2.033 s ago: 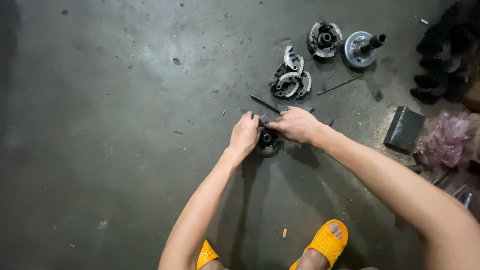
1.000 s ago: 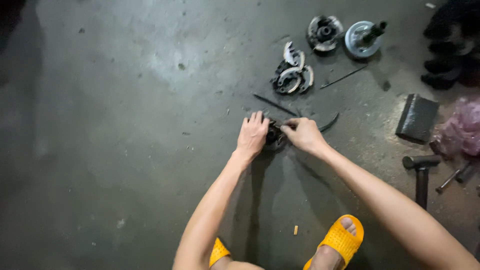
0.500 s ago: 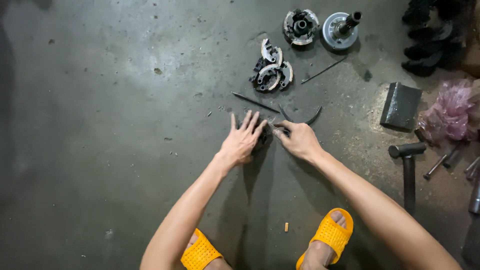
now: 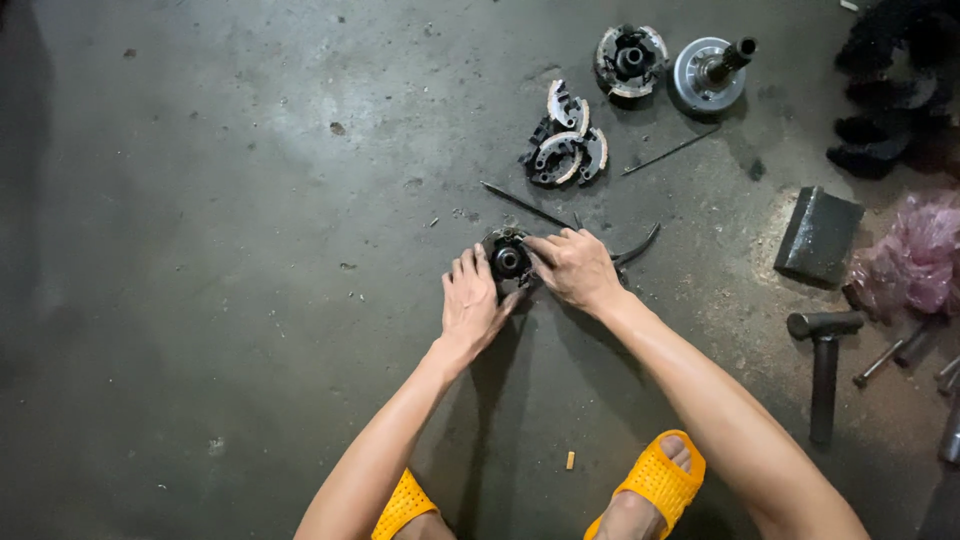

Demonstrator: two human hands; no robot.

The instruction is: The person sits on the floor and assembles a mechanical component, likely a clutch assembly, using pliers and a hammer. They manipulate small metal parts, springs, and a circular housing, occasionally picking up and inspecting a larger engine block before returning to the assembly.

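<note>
Nearest the camera, two feet in yellow slippers [image 4: 655, 480] rest on the grey concrete floor [image 4: 220, 300], with a small stub [image 4: 570, 460] lying between them. Farther out, the left hand [image 4: 472, 300] lies flat with its fingers slightly spread, the fingertips touching the left rim of a small round black part [image 4: 507, 260] that sits on the floor. The right hand [image 4: 575, 268] curls its fingers together against the part's right side, pinching its edge. Just beyond them lie a thin rod [image 4: 525, 205] and a curved tool [image 4: 638, 245]. The floor to the left lies open. A hammer [image 4: 824, 360] and dark block [image 4: 818, 235] crowd the right. Farthest off sit brake shoes [image 4: 565, 140] and two round hubs [image 4: 630, 60].
</note>
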